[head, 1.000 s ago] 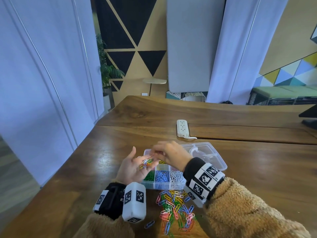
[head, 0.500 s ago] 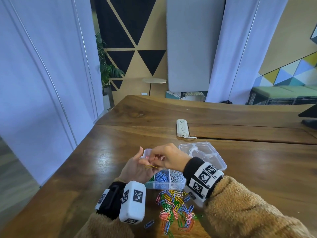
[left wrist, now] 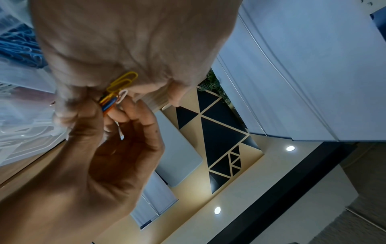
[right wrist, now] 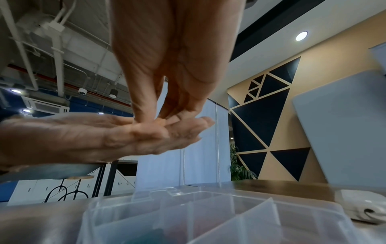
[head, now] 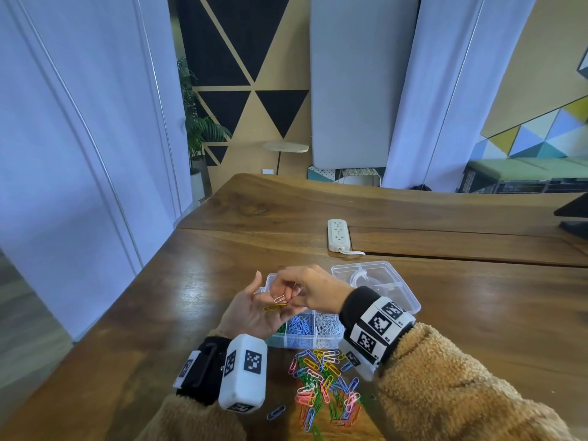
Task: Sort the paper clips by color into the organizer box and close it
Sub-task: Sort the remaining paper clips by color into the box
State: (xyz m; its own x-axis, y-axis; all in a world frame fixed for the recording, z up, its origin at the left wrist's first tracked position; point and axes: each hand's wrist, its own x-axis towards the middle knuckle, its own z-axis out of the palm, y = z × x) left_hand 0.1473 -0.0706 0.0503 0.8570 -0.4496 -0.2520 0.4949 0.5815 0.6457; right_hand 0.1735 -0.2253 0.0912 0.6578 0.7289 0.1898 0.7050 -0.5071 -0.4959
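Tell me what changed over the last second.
The right hand came down from above the box into the left hand and now pinches among the clips lying there. The left hand closed up slightly around them. The box, its open lid and the loose pile stayed put.

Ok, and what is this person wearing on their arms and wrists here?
Both arms are in fuzzy tan fleece sleeves with black cuffs. The left wrist carries a black strap and a white rounded box printed with black square code markers. The right wrist has a white band of similar black-and-white markers. The left hand and right hand are bare, without gloves.
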